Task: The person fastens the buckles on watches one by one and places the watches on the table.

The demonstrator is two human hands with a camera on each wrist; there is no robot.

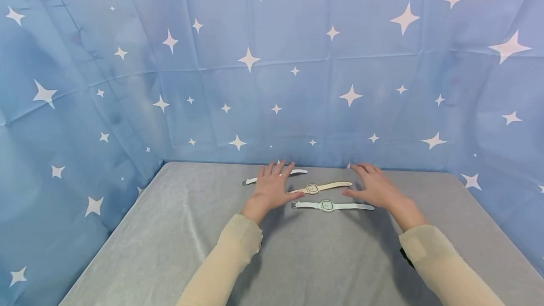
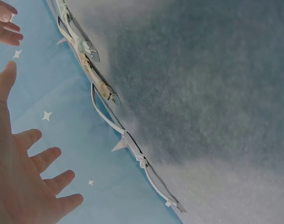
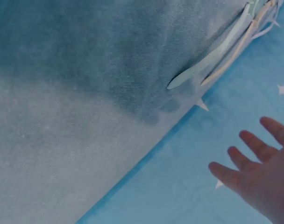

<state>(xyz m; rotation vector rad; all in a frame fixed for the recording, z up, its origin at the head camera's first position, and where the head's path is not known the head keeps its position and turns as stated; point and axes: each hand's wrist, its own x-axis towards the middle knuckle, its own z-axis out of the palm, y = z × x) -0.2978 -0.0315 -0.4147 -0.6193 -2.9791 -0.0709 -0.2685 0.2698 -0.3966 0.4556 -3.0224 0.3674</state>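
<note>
laid on the grey table (image 1: 191, 230), from far to near: a white watch (image 1: 298, 172), a yellow watch (image 1: 312, 189) and a pale green watch (image 1: 327, 206). all three are unbuckled and run crosswise, an arrangement that probably lets each lie at full length without overlapping its neighbour. the yellow and green dials face up, likely for easy viewing. left hand (image 1: 272, 186): fingers spread wide, thumb out, holding nothing; in the head view it hides the middle of the white watch. right hand (image 1: 375, 188): fingers extended, thumb apart, holding nothing, near the strap tips. wrist views show both hands apart from the straps; placement on either side presumably leaves the two nearer dials unobstructed.
</note>
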